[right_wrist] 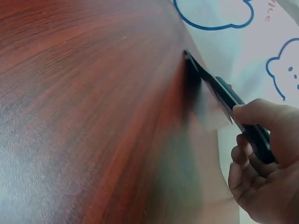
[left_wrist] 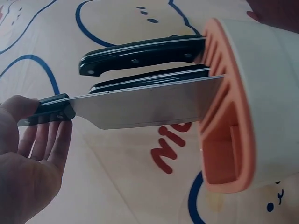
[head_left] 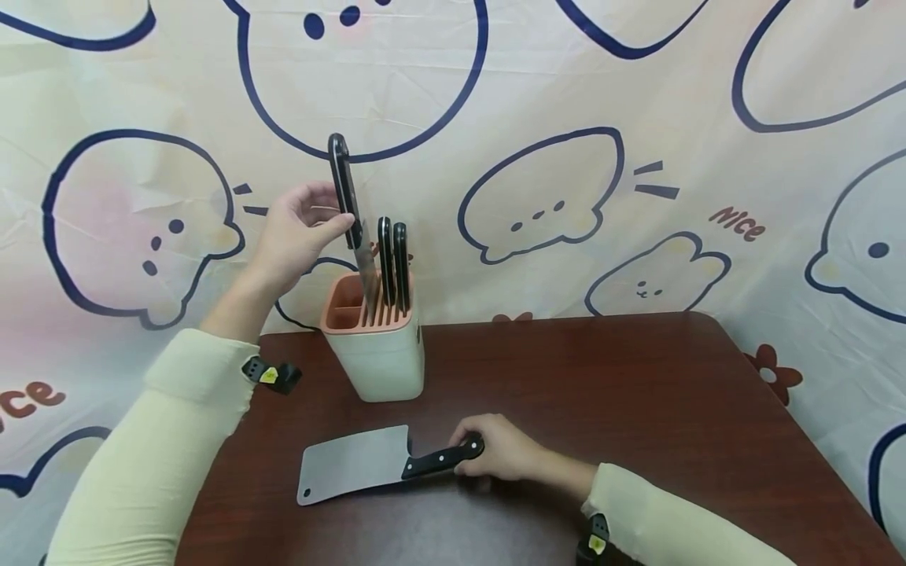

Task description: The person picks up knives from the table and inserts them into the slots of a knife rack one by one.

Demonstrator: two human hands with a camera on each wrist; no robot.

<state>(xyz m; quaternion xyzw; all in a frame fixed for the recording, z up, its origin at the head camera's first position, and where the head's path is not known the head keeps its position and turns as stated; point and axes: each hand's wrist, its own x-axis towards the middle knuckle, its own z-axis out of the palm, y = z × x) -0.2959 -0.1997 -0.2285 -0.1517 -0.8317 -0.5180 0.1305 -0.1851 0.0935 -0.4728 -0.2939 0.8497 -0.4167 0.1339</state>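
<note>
The left hand (head_left: 299, 232) grips the knife (head_left: 357, 237), which points down into the block (head_left: 380, 365) at the table's far left; the right hand (head_left: 504, 448), on the near side, holds the cleaver (head_left: 389, 460), long axis roughly left to right, blade (head_left: 350, 464) leftward.

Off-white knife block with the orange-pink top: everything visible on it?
The off-white, box-shaped knife block, plastic-looking, has an orange-pink top with parallel slots and, left of them in the head view, open compartments. It stands upright on the reddish-brown, wood-look table, near the far edge. Two black-handled knives sit in slots; a third black-handled knife, raised higher, is partly inserted in another.
</note>
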